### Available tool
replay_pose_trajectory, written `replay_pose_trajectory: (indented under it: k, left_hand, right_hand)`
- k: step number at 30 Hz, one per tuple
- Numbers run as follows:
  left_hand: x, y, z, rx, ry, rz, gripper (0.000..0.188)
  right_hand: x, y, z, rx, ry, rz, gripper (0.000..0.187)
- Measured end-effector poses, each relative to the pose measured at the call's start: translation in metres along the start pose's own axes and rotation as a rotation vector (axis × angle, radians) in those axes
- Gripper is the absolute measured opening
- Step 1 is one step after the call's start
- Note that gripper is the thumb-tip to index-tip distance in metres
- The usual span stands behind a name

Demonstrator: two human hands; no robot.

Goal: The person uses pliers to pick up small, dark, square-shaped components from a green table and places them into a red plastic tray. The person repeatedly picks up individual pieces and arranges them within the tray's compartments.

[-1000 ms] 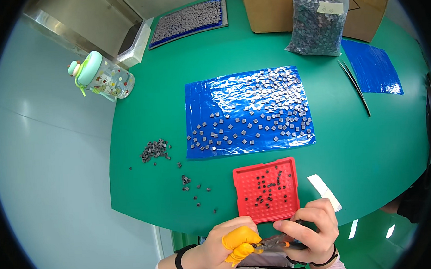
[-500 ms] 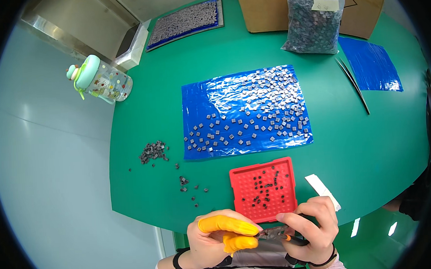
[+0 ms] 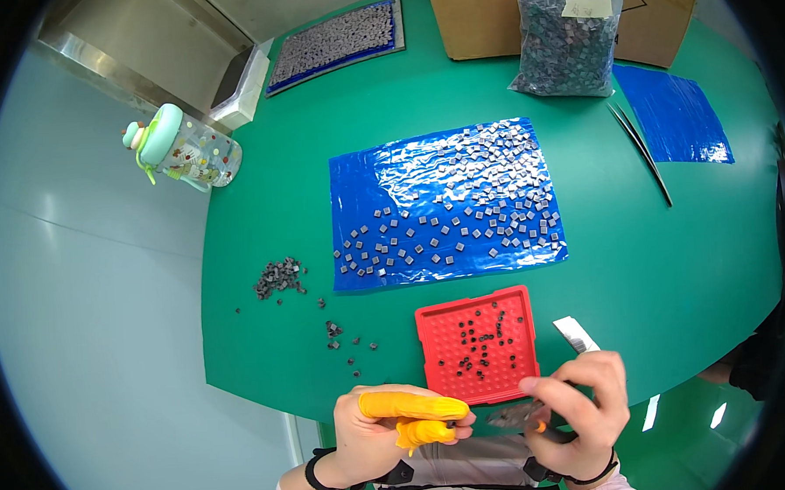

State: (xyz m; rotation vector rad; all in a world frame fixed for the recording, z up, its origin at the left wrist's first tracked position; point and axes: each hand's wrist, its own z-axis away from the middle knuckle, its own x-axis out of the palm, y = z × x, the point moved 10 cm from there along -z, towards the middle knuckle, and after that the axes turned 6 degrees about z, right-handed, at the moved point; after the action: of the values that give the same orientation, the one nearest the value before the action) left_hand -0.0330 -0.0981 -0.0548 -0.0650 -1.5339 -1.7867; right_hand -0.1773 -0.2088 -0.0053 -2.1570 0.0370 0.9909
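Yellow finger cots cover the thumb and a finger of my left hand (image 3: 387,429). Those two pinch a small dark piece (image 3: 451,425), just in front of the red tray's near edge. My right hand (image 3: 584,407) is closed round the black-and-orange handles of a tool that looks like pliers (image 3: 515,414). Its grey metal head points left toward the pinched piece, with a small gap between them. Behind both hands lies the red studded tray (image 3: 437,352), with many small black pieces scattered in it.
A blue sheet (image 3: 355,181) bears many small grey squares. Left of the tray lie loose dark pieces (image 3: 278,278). Farther off are a drinking bottle (image 3: 200,157), a filled plastic bag (image 3: 568,45), a cardboard box (image 3: 470,23), tweezers (image 3: 642,151) and a white strip (image 3: 575,333).
My right hand and the tool have moved a little right, away from my left hand. The small piece between my left fingertips now shows more plainly.
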Motion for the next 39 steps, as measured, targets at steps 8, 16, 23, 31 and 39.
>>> replay_pose_trajectory:
  k: [8, 16, 23, 31, 39]
  left_hand:
    - [0.022, 0.078, 0.014, 0.472, -0.052, -1.304, 0.023]
    - [0.027, 0.125, -0.028, 0.589, 0.031, -1.985, 0.027]
    - [0.005, 0.112, -0.087, 0.592, -0.061, -2.255, 0.02]
    - [-0.01, 0.098, -0.106, 0.594, -0.03, -2.347, 0.019]
    - [-0.008, 0.095, -0.099, 0.626, -0.029, -2.322, 0.022]
  right_hand:
    - [-0.002, 0.019, -0.002, 0.117, -0.031, 0.329, 0.053]
    - [-0.006, 0.032, 0.001, 0.14, 0.014, 0.29, 0.056]
    - [-0.008, 0.036, 0.005, 0.134, 0.046, 0.235, 0.057]
    - [-0.008, 0.039, 0.006, 0.142, 0.045, 0.221, 0.058]
    - [-0.007, 0.04, 0.006, 0.159, 0.036, 0.22, 0.058]
